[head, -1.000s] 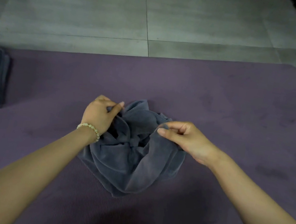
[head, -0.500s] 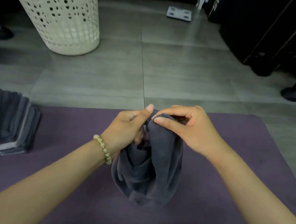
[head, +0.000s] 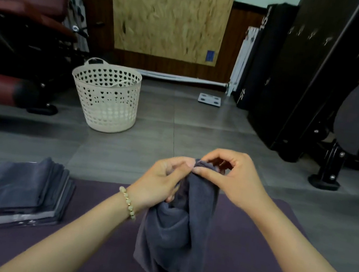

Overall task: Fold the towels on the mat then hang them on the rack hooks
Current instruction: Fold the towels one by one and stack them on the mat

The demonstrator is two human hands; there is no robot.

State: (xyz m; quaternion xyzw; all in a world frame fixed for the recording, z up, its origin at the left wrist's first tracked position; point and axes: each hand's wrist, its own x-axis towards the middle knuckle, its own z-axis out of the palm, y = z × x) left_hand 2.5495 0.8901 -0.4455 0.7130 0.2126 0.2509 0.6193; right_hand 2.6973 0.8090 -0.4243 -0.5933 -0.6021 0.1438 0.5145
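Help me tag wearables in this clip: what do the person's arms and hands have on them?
No sleeves or gloves show; both arms are uncovered as far as the frame's edge. The left hand has a bracelet of pale, cream-coloured round beads at its wrist. The right hand has no watch or band at its wrist, and no rings show on either hand.

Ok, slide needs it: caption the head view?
Left hand and right hand pinch a bunched grey towel over the purple mat.

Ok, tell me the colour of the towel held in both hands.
The towel is plain dark grey, clearest in the head view.
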